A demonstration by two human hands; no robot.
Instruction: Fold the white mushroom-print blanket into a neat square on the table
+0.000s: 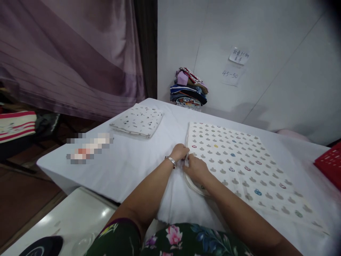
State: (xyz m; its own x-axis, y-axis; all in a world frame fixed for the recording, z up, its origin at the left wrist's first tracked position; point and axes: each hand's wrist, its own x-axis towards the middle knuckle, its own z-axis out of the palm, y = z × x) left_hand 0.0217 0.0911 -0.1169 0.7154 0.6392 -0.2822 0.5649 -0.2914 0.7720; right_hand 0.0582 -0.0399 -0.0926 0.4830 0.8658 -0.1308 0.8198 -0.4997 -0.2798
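Observation:
A white cloth [239, 156] printed with small grey shapes and a few coloured ones lies folded in layers on the white-covered table. My left hand [180, 152], with a silver bracelet at the wrist, pinches the cloth's left edge. Close beside it, nearer to me, my right hand [196, 168] has its fingers closed on the same edge. The fingertips are partly hidden by the hands and the fold. Further back on the left rests a second folded white cloth [138, 121] with a small dark print, touched by neither hand.
A blurred-out item [90, 147] lies near the left edge of the tablecloth [128, 167]. Folded fabrics [189, 89] are piled by the wall behind. A red basket [330, 165] stands at the right. At lower left is a white surface [77, 209] bearing a dark round object [44, 247].

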